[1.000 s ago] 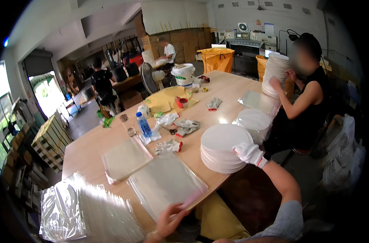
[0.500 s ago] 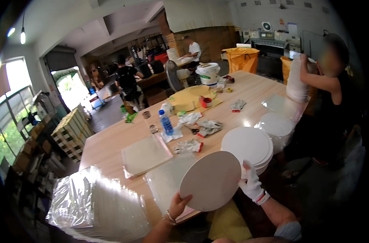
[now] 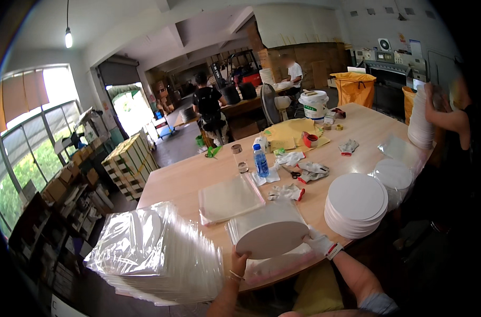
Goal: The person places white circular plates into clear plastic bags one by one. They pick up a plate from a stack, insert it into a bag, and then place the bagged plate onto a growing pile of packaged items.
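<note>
Both hands hold one round white board disc (image 3: 272,240), tilted low over a pile of clear plastic bags (image 3: 283,213) near the table's front edge. My bare left hand (image 3: 239,262) pinches its left rim, thumb on top. My right hand (image 3: 320,244), in a white glove, grips the right rim; its fingers are partly hidden. The disc's far edge meets the bags; I cannot tell whether it is inside one. To the right stands a stack of white discs (image 3: 355,203). A tall pile of shiny plastic-wrapped discs (image 3: 140,240) is at the left.
Another bag pile (image 3: 231,198) lies farther back. Beyond are a blue bottle (image 3: 260,161), work gloves (image 3: 286,193), scissors (image 3: 294,174), red tape (image 3: 310,140) and a white bucket (image 3: 313,108). At the far right a person holds a tall white stack (image 3: 420,121).
The disc has gone from raised and facing me to lowered and flatter over the bags, both hands still on it. My view has shifted, so more of the left pile shows.
</note>
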The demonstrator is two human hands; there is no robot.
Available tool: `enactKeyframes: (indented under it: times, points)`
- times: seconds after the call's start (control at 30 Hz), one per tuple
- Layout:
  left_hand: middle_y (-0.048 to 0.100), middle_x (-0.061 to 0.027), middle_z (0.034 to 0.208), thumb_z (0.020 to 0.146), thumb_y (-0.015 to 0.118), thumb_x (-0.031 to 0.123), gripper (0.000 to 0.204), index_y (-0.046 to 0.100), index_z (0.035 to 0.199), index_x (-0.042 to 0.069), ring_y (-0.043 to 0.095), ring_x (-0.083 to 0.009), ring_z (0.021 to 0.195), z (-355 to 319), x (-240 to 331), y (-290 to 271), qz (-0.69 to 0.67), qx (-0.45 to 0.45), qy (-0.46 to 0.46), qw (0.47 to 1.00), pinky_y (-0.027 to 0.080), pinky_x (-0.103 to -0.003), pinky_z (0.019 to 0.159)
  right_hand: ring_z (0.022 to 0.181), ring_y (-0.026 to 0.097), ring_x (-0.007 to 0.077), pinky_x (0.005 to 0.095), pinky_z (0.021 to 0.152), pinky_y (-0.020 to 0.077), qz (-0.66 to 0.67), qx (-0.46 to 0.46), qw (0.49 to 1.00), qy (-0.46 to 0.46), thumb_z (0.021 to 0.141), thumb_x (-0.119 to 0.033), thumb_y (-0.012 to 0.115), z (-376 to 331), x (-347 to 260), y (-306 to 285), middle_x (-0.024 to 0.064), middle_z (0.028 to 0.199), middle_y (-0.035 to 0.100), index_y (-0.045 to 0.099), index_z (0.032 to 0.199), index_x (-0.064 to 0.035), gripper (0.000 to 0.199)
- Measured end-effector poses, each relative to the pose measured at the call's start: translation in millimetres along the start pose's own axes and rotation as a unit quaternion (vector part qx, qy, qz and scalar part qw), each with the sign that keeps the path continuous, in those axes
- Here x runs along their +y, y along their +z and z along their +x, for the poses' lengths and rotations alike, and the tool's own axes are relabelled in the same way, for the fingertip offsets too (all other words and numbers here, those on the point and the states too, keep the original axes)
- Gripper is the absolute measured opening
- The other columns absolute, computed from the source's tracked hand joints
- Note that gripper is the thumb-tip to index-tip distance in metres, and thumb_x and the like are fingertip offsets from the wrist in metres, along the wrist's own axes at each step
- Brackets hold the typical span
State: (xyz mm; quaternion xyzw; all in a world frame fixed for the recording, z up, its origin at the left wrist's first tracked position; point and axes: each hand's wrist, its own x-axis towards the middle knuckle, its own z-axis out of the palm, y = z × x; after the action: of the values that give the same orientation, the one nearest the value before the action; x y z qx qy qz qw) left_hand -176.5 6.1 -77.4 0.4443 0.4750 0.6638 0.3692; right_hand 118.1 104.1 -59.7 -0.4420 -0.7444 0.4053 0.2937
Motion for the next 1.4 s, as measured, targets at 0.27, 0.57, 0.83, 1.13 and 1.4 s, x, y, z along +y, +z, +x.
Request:
enactKeyframes:
  times: [0.27,0.57,0.83,1.13,1.4]
  points:
    - [0.044,-0.0115,0.126,0.074,0.06,0.002,0.06,0.037,0.129,0.007,0.05,-0.0294,0.109,-18.5,4.2,14.2,0.167,-0.028,0.031,0.985,0.044,-0.038,0.089,0.067,0.059,0.0196,0.0314,0.059,0.0474,-0.076,0.078,0.987,-0.116,0.086,-0.011,0.049,-71.6,22.2,-52.4,0.0092,0.073,0.061,0.057,0.097,-0.002,0.016]
    - [0.057,-0.0107,0.1,0.079,0.051,0.025,0.027,0.059,0.093,0.004,0.055,-0.0282,0.096,5.9,-46.4,48.3,0.693,-0.243,0.01,0.679,0.04,-0.047,0.087,0.037,0.041,0.0065,0.0213,0.03,0.0337,0.372,0.017,0.897,0.24,0.086,-0.023,0.054,-207.6,-19.4,-64.5,0.0001,0.06,0.052,0.049,0.113,-0.005,0.033]
    - [0.059,-0.012,0.098,0.082,0.052,0.022,0.023,0.061,0.093,0.004,0.054,-0.0287,0.1,-5.8,-9.4,12.9,0.649,-0.114,0.21,0.722,0.043,-0.046,0.084,0.053,0.046,0.0082,0.0219,0.041,0.0366,0.485,0.015,0.822,0.299,0.089,-0.016,0.046,-177.4,-36.9,17.1,-0.0008,0.072,0.051,0.05,0.108,-0.0103,0.02]
    - [0.062,-0.014,0.098,0.087,0.058,0.025,0.028,0.058,0.099,0.0,0.062,-0.0179,0.084,-7.7,18.0,9.1,0.091,-0.036,-0.309,0.946,0.05,-0.029,0.061,0.061,0.051,0.0136,0.0257,0.048,0.0421,0.606,0.131,0.734,0.277,0.092,-0.014,0.044,-150.3,-35.8,65.2,0.0035,0.084,0.055,0.047,0.105,-0.0137,0.013]
    - [0.057,-0.0085,0.107,0.086,0.053,0.009,0.021,0.057,0.104,0.001,0.056,-0.0153,0.095,-58.8,-42.1,113.8,-0.188,0.157,-0.024,0.969,0.048,-0.03,0.079,0.066,0.053,0.0124,0.0246,0.052,0.0447,0.631,0.16,0.696,0.303,0.092,-0.017,0.047,-128.4,-56.5,78.1,-0.0004,0.087,0.057,0.049,0.107,-0.0177,0.015]
